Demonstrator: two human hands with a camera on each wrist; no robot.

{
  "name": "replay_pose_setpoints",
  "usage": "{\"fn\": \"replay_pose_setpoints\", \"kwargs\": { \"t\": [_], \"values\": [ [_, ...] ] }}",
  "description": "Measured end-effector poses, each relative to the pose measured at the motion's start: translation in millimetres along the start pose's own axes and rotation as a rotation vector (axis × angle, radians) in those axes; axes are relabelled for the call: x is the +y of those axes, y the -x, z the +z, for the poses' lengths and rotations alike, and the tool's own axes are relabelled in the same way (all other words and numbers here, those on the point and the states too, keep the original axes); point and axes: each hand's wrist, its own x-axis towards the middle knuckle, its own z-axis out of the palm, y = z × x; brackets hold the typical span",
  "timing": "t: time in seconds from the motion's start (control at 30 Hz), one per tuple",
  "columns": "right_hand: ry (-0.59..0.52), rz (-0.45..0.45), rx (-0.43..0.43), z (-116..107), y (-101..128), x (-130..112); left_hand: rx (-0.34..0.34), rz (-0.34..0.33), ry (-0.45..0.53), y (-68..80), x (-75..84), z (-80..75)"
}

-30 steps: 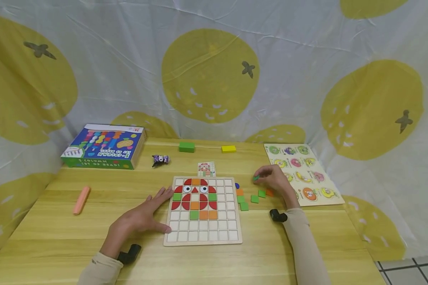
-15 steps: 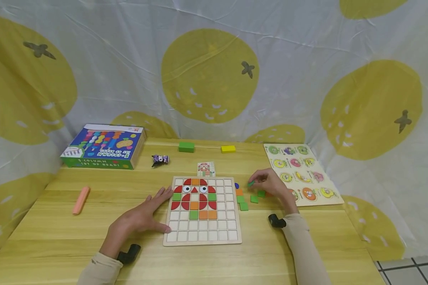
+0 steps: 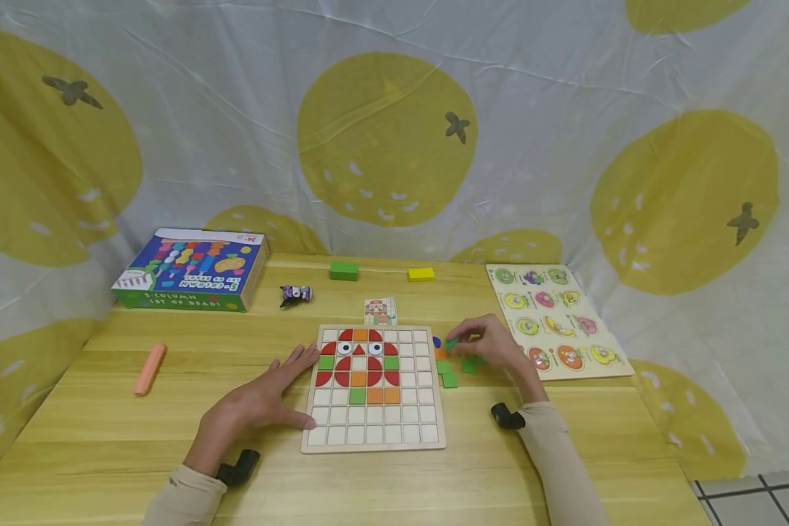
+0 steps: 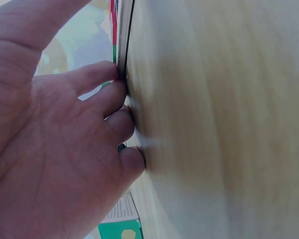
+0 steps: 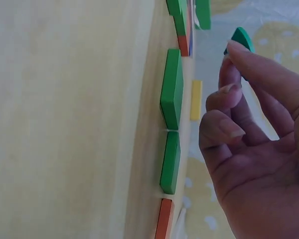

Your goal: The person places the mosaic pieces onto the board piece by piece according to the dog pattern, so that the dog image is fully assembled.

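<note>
Fingers of our right hand (image 3: 489, 345) pinch a small green wooden tile (image 3: 451, 342), lifted a little off the yellow wooden worktop (image 3: 105, 409). The square wooden grid board (image 3: 375, 438) sits in the middle of the frame, just left of that tile, so the tile has to go left to reach it. Our right hand is much nearer to the tile than our left one. Our left hand (image 3: 256, 402) lies flat with straight fingers, pressing the worktop and touching the board's left edge. More loose green tiles (image 3: 450, 380) lie right of the board, under our right hand. We see a red and orange picture partly filling the board.
</note>
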Motion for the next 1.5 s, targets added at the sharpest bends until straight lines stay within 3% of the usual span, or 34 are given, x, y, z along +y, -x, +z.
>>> {"fn": "replay_pose_setpoints", "kwargs": {
  "t": [0.17, 0.4, 0.8, 1.03, 1.5],
  "values": [
    [0.016, -0.012, -0.085, 9, 3, -5, 0.000, -0.008, 0.000, 0.3, 1.7, -0.1],
    [0.019, -0.030, -0.083, 24, 6, -17, 0.001, -0.008, -0.012, -0.4, 1.3, -0.6],
    [-0.005, -0.016, -0.199, 50, 8, -35, -0.004, -0.016, -0.013, 0.1, 1.0, -0.1],
    [0.057, -0.018, -0.263, 60, 7, -42, -0.002, -0.001, -0.007, 0.2, 1.2, 0.2],
    [0.154, -0.078, -0.259, 71, 9, -54, 0.001, 0.014, -0.001, 0.8, 0.4, 0.1]
  ]
}}
